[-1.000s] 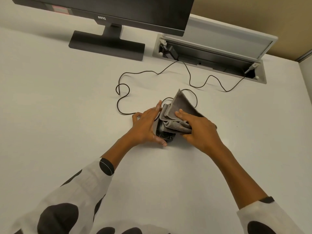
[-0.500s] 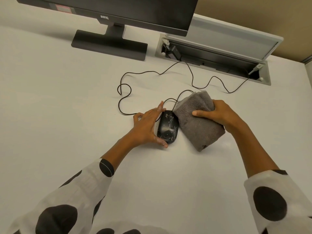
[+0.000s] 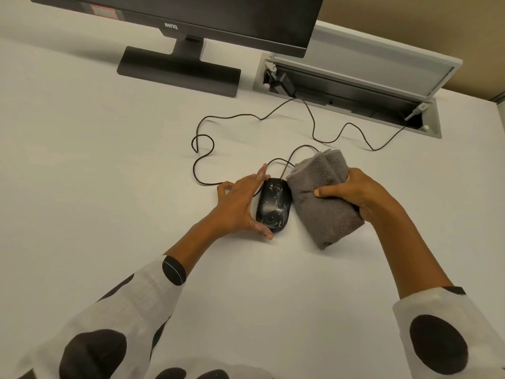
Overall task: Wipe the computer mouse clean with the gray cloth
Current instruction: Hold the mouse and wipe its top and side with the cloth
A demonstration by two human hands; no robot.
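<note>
A black corded computer mouse (image 3: 274,204) lies on the white desk, its top speckled with pale dust and smears. My left hand (image 3: 237,205) presses against its left side, thumb at its near end and fingers along its flank, holding it steady. The gray cloth (image 3: 322,195), folded into a thick pad, sits just right of the mouse and touches its right edge. My right hand (image 3: 355,191) grips the cloth from the right, thumb on top.
The mouse cable (image 3: 273,116) loops over the desk to an open cable hatch (image 3: 426,124) at the back right. A black monitor on its stand (image 3: 180,69) stands at the back. The white desk (image 3: 82,173) spreads out on all sides.
One second ago the cloth lay over the mouse under my right hand. The right hand has since pulled it off to the right, baring the mouse's dusty top. My left hand stayed put.
</note>
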